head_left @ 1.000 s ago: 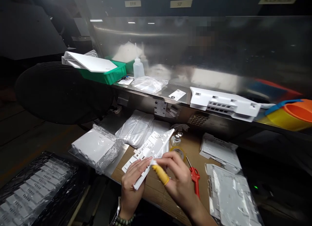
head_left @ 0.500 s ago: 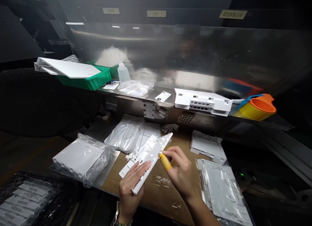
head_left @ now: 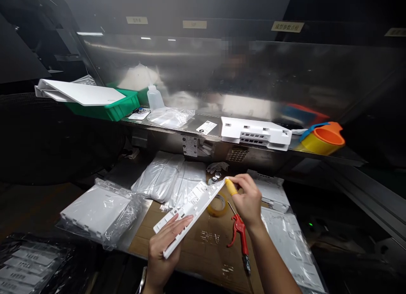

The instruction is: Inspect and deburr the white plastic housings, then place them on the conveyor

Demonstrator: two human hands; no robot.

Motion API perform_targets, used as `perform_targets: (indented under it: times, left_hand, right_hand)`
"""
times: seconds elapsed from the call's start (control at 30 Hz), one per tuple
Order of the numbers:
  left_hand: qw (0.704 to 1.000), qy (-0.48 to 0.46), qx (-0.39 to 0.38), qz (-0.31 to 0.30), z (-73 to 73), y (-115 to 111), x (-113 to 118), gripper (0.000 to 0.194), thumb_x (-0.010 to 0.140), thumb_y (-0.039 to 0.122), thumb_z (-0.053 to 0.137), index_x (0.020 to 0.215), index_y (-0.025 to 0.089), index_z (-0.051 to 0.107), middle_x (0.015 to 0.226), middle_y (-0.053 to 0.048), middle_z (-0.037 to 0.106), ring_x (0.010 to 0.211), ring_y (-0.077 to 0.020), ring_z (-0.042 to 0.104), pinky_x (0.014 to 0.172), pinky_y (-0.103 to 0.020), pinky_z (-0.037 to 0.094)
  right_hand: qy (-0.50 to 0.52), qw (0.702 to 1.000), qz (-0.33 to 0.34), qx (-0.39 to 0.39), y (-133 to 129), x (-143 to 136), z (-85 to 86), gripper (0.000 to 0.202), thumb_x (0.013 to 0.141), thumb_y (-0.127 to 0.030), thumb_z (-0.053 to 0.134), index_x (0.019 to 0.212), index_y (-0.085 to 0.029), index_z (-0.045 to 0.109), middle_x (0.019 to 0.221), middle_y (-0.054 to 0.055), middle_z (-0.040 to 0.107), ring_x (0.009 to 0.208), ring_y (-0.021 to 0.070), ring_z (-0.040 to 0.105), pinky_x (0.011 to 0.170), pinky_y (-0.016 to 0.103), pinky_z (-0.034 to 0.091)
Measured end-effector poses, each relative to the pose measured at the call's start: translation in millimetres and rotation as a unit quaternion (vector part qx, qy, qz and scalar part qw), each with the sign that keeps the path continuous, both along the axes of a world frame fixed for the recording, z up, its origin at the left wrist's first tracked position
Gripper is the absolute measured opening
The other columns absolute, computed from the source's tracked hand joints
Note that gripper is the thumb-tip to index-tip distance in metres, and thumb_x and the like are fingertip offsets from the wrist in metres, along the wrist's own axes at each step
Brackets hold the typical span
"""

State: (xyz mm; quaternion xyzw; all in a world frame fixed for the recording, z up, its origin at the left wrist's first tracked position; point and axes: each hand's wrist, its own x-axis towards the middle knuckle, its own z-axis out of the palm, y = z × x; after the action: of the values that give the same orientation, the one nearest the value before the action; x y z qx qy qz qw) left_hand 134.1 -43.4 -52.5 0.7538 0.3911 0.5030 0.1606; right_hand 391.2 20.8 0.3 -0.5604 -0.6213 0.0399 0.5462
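A white plastic panel [head_left: 193, 205] is held tilted above the brown cardboard on the bench. My left hand [head_left: 166, 243] grips its lower end, fingers laid over the inner face. At the upper right corner, my right hand [head_left: 247, 197] pinches the panel's edge; a yellow cover [head_left: 231, 187] is on one of its digits. Below my right hand lies a red air gun [head_left: 239, 235] with a thin metal nozzle. A roll of yellowish tape [head_left: 217, 205] sits on the cardboard, partly behind the panel.
Bagged white panels lie at the left [head_left: 97, 209] and right [head_left: 288, 243]. Plastic bags [head_left: 161, 175] are stacked behind. The shelf [head_left: 203, 135] above holds a green bin [head_left: 117, 108], a bottle [head_left: 155, 98], a white housing [head_left: 255, 133] and coloured tape rolls [head_left: 326, 140].
My right hand has moved up along the panel's long edge to its upper corner. The air gun and the tape roll now show. The view has shifted slightly.
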Motion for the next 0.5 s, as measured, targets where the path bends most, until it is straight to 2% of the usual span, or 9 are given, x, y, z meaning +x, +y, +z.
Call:
perform_targets:
  times: [0.07, 0.17, 0.23, 0.3, 0.37, 0.43, 0.5]
  left_hand:
    - [0.995, -0.061, -0.069, 0.029, 6.1, -1.3, -1.9, 0.034, 0.089, 0.013, 0.07, 0.118, 0.028, 0.077, 0.113, -0.003, 0.081, 0.101, -0.0256, 0.078, 0.097, -0.037, 0.063]
    - [0.967, -0.154, -0.188, 0.071, 18.7, -0.2, -6.3, 0.019, 0.085, 0.027, 0.078, 0.102, 0.021, 0.082, 0.099, -0.005, 0.083, 0.087, -0.0272, 0.081, 0.079, -0.03, 0.067]
    - [0.953, -0.182, -0.23, 0.072, 26.9, 2.2, -9.1, 0.02, 0.083, 0.031, 0.08, 0.097, 0.019, 0.083, 0.092, -0.006, 0.083, 0.085, -0.0283, 0.08, 0.077, -0.029, 0.067]
    - [0.946, -0.201, -0.248, 0.064, 33.2, 4.8, -10.0, 0.02, 0.081, 0.032, 0.081, 0.096, 0.018, 0.084, 0.09, -0.006, 0.083, 0.085, -0.0286, 0.08, 0.078, -0.03, 0.067]
    - [0.94, -0.221, -0.255, 0.053, 37.1, 7.0, -8.9, 0.019, 0.081, 0.032, 0.082, 0.094, 0.018, 0.084, 0.088, -0.006, 0.083, 0.083, -0.0288, 0.081, 0.076, -0.031, 0.068]
    - [0.938, -0.23, -0.256, 0.044, 39.3, 8.7, -7.4, 0.019, 0.08, 0.032, 0.082, 0.094, 0.019, 0.084, 0.087, -0.006, 0.083, 0.083, -0.0291, 0.081, 0.074, -0.031, 0.068]
    - [0.945, -0.203, -0.253, 0.033, 40.7, 10.5, -7.9, 0.019, 0.081, 0.032, 0.082, 0.097, 0.021, 0.084, 0.094, -0.007, 0.083, 0.089, -0.0297, 0.08, 0.082, -0.035, 0.067]
  right_hand:
    - [0.023, 0.998, -0.054, 0.031, 0.3, 16.5, 4.8, 0.011, 0.093, -0.024, 0.066, 0.094, -0.021, 0.077, 0.09, 0.004, 0.066, 0.077, 0.0156, 0.061, 0.065, 0.028, 0.051]
    - [0.078, 0.985, -0.122, 0.091, -11.4, 31.2, 18.3, 0.009, 0.087, -0.025, 0.073, 0.093, -0.019, 0.077, 0.089, 0.004, 0.065, 0.081, 0.0173, 0.062, 0.069, 0.031, 0.051]
    - [0.13, 0.978, -0.124, 0.103, -22.5, 32.2, 27.1, 0.015, 0.084, -0.029, 0.078, 0.095, -0.019, 0.077, 0.093, 0.004, 0.066, 0.086, 0.0191, 0.063, 0.073, 0.033, 0.052]
    - [0.189, 0.974, -0.099, 0.082, -34.3, 25.2, 33.2, 0.023, 0.083, -0.031, 0.081, 0.103, -0.02, 0.076, 0.099, 0.005, 0.068, 0.087, 0.0193, 0.064, 0.076, 0.034, 0.053]
    - [0.238, 0.97, -0.032, 0.022, -45.8, 11.4, 36.5, 0.029, 0.089, -0.033, 0.075, 0.115, -0.021, 0.071, 0.101, 0.005, 0.069, 0.083, 0.0176, 0.064, 0.075, 0.032, 0.053]
    - [0.261, 0.958, 0.102, -0.06, -54.7, -5.8, 38.2, 0.028, 0.099, -0.037, 0.062, 0.124, -0.024, 0.064, 0.108, 0.007, 0.07, 0.077, 0.0164, 0.065, 0.07, 0.032, 0.055]
    - [0.233, 0.927, 0.257, -0.145, -58.7, -22.6, 39.1, 0.027, 0.105, -0.039, 0.049, 0.128, -0.027, 0.057, 0.116, 0.008, 0.07, 0.076, 0.0165, 0.067, 0.068, 0.032, 0.056]
